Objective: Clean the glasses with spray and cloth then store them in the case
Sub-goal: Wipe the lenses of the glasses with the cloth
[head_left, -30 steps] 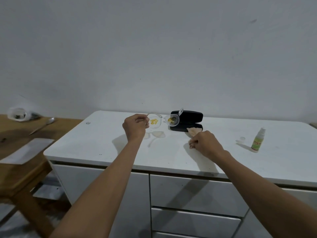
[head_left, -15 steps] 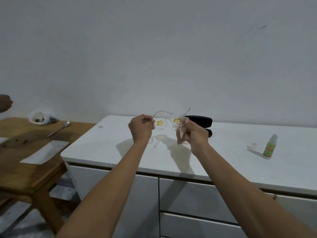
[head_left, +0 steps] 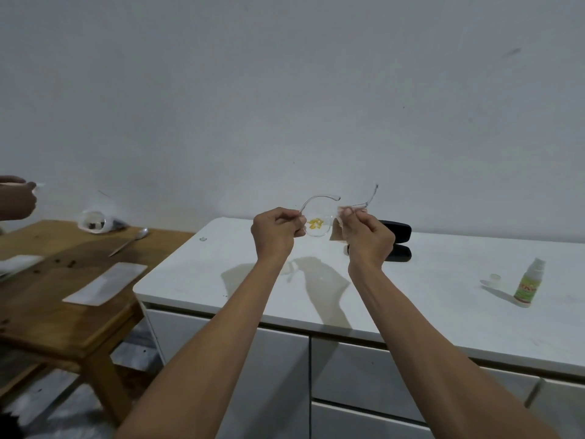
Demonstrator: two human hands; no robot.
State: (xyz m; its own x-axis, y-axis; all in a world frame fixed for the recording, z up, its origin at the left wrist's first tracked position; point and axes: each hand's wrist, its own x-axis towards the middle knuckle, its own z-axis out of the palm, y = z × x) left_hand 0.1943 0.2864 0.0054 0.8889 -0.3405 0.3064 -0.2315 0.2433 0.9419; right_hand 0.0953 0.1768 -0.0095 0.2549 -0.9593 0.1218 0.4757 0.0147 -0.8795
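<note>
The person is holding a pair of clear-framed glasses [head_left: 319, 221] up in the air above the white cabinet top [head_left: 427, 280], between the two hands. The left hand [head_left: 274, 232] is pinching the frame's outer edge, its fingers curled in and closing on the rim just beside the lens that carries a yellow smear. The right hand [head_left: 367, 234] is pinching a small beige cloth [head_left: 336, 231] over the other lens, thumb in front and the remaining fingers folded behind, so the cloth is sandwiching that lens. This split looks deliberate: one hand is steadying the frame by its edge, away from the glass, while the other is rubbing. Both temple arms are sticking up and away past the fingertips, kept unfolded so they stay clear of the wiping.

The black case [head_left: 397, 240] is lying open on the cabinet top just behind the right hand, ready for storing. The spray bottle [head_left: 528, 285] is standing well off to the right, with its small clear cap [head_left: 494, 277] just beside it, apparently set aside.

The right hand is hiding most of the cloth-covered lens and part of the case, so how clean that lens is cannot be judged. The clear frame is hard to trace against the pale wall. At the far left edge another person's hand [head_left: 15, 198] is being cut off by the frame; what it is holding is too blurred to tell.
</note>
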